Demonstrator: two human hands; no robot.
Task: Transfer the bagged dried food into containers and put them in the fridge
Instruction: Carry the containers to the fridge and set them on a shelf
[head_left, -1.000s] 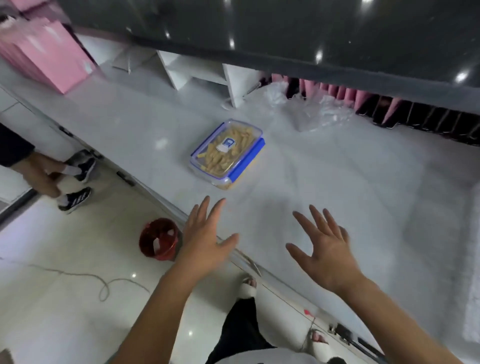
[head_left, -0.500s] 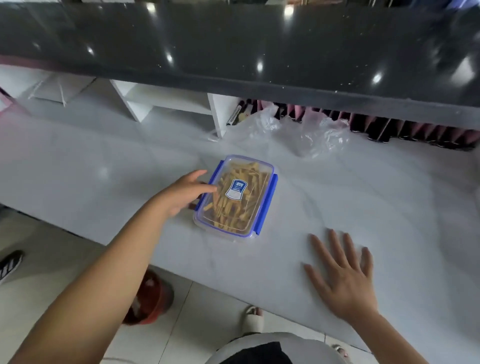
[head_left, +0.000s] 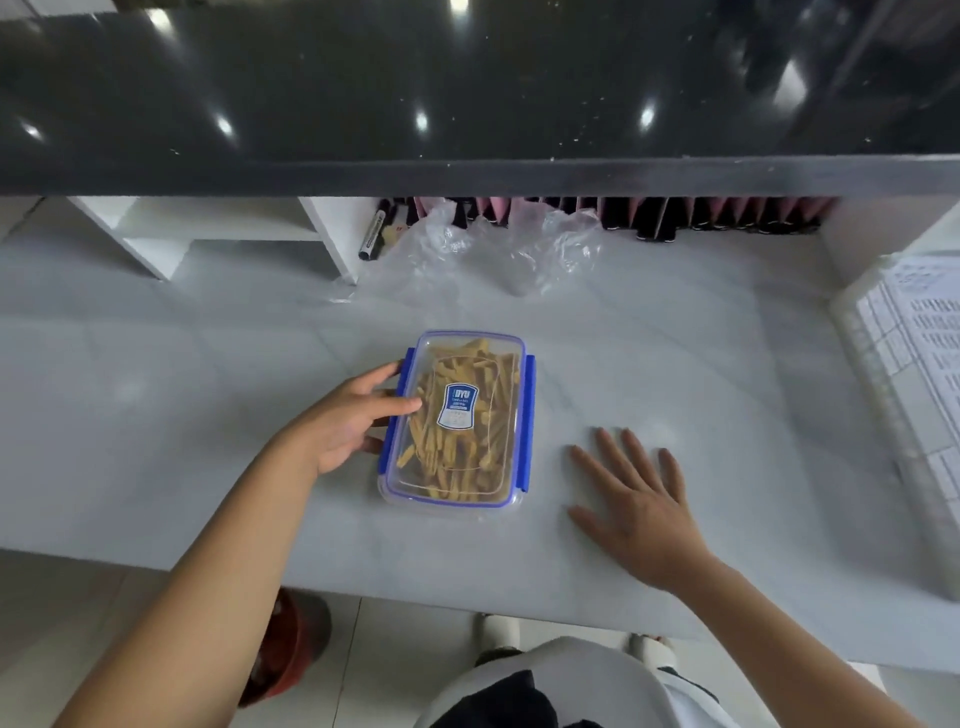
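The clear, blue-clipped plastic container of dried yellow strips (head_left: 457, 418) lies lengthwise away from the person; the left hand (head_left: 349, 422) grasps its left edge, nearer than the right hand (head_left: 636, 496), flat and released on the white counter (head_left: 727, 374).

**White marble-look counter and its load**

The pale counter (head_left: 675, 332) carries a clear lidded container (head_left: 457, 421) of yellowish dried strips at its middle. A crumpled clear plastic bag (head_left: 483, 249) lies behind it. A printed sheet (head_left: 919, 353) sits at the right edge. The right hand (head_left: 636, 506) rests flat on the surface.

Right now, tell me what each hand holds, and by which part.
The left hand grips the container by its left long edge. The right hand holds nothing, flat on the counter.
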